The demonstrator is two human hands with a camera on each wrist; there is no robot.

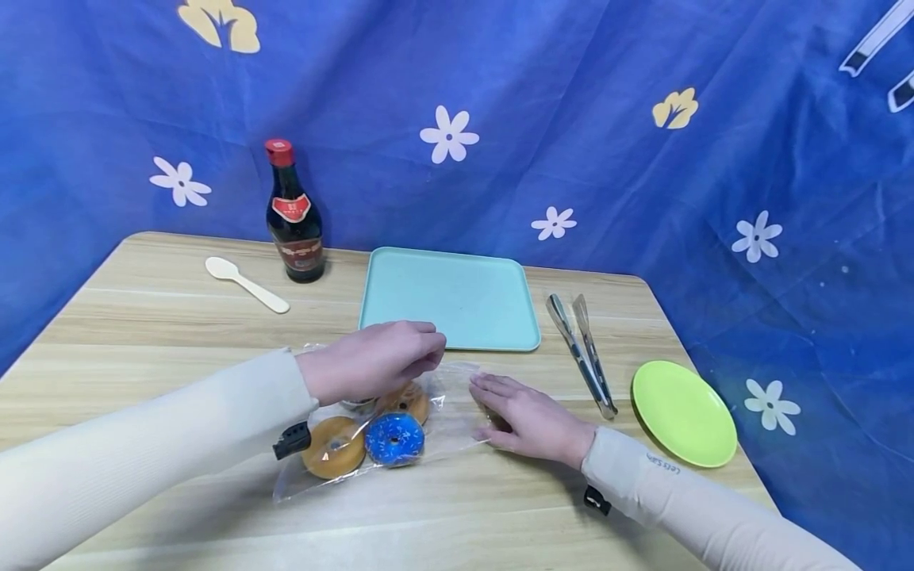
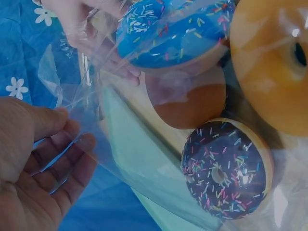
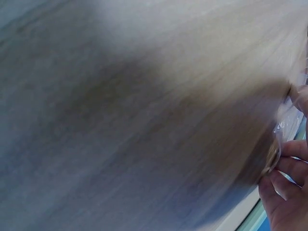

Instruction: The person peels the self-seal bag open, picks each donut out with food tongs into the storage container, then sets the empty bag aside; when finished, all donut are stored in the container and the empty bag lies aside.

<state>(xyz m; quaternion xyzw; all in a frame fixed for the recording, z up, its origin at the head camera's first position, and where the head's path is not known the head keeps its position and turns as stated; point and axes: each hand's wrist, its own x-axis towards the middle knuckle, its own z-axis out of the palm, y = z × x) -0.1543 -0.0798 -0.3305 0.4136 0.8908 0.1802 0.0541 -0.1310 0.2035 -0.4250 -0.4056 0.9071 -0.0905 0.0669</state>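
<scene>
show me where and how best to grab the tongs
Probably across both arms of the tongs, just short of the joined end, coming from above on the near side. They lie with that end nearest and the tips spread apart toward the blue cloth, so the arms run close enough there to take in one grip, leaving the tips free.

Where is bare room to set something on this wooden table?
The table is bare between the slender cream spoon and white left sleeve, and, in front, between that and white right sleeve. Crowded: centre, with left hand, right hand, clear plastic bag of doughnuts.
</scene>
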